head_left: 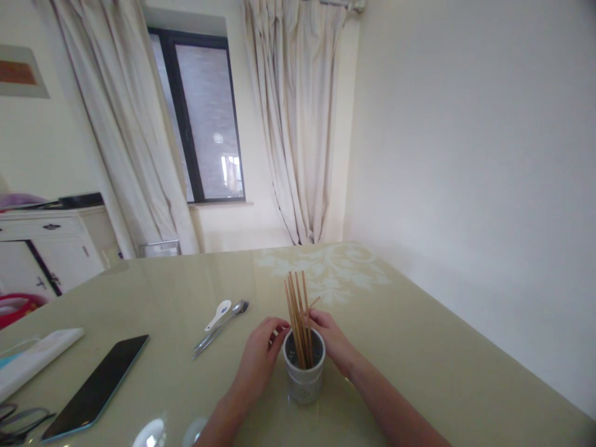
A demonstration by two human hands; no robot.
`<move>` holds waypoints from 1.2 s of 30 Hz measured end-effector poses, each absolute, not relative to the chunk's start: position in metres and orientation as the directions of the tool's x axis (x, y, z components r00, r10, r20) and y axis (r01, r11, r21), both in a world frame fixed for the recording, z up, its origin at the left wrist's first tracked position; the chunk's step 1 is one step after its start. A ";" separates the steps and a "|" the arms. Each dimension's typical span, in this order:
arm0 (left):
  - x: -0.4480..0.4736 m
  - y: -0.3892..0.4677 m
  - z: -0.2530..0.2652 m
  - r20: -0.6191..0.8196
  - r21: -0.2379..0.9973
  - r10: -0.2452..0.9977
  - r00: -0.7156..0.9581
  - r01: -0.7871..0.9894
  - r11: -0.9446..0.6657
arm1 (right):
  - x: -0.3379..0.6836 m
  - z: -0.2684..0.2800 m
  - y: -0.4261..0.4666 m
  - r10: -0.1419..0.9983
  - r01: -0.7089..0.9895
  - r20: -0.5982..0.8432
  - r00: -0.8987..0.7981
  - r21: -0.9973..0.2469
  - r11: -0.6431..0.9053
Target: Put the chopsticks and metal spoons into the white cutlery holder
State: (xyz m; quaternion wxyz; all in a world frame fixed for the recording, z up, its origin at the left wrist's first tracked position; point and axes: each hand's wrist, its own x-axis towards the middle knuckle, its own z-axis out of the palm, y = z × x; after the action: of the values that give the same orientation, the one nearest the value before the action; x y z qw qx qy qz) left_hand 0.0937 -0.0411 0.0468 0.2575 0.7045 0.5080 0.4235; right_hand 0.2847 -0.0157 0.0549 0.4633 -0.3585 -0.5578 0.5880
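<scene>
A grey-white cup (305,385) stands upright on the table in front of me, holding several wooden chopsticks (298,329) that lean slightly left. My left hand (264,349) is at the cup's left side, fingers curled, thumb and fingertips close together by the rim. What these fingertips hold, if anything, I cannot make out. Behind the bundle, my right hand (331,332) has its fingers closed around a slanted chopstick (315,302), whose end points up to the right. The bundle hides the lower part of that chopstick and some right fingertips.
Left of the cup lie a white spoon (218,315) and metal spoons (223,327). Farther left are a dark tablet or phone (97,385), a white power-strip-like bar (40,360) and glasses (23,419). A wall (475,186) borders the table (419,347) on the right.
</scene>
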 end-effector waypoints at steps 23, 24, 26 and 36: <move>0.018 -0.021 0.028 0.336 -0.007 0.906 -0.256 0.962 0.275 | 0.331 0.100 -0.012 0.805 -0.369 0.401 0.437 -0.736 0.567; 0.017 -0.021 0.028 0.343 -0.010 0.903 -0.258 0.960 0.278 | 0.325 0.099 -0.016 0.824 -0.342 0.422 0.379 -0.763 0.548; 0.016 -0.020 0.027 0.335 -0.021 0.904 -0.266 0.957 0.290 | 0.313 0.097 -0.022 0.849 -0.266 0.460 0.260 -0.811 0.521; 0.016 -0.020 0.035 0.284 0.013 0.917 -0.279 0.958 0.287 | 0.295 0.079 -0.026 0.885 0.080 0.460 0.073 -0.887 0.454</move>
State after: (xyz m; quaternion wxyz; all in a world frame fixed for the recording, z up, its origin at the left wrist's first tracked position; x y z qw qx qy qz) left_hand 0.0164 -0.0199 0.0347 -0.1112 0.5899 0.7946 0.0907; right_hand 0.2948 -0.0262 0.0787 0.6102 -0.4053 -0.5956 0.3297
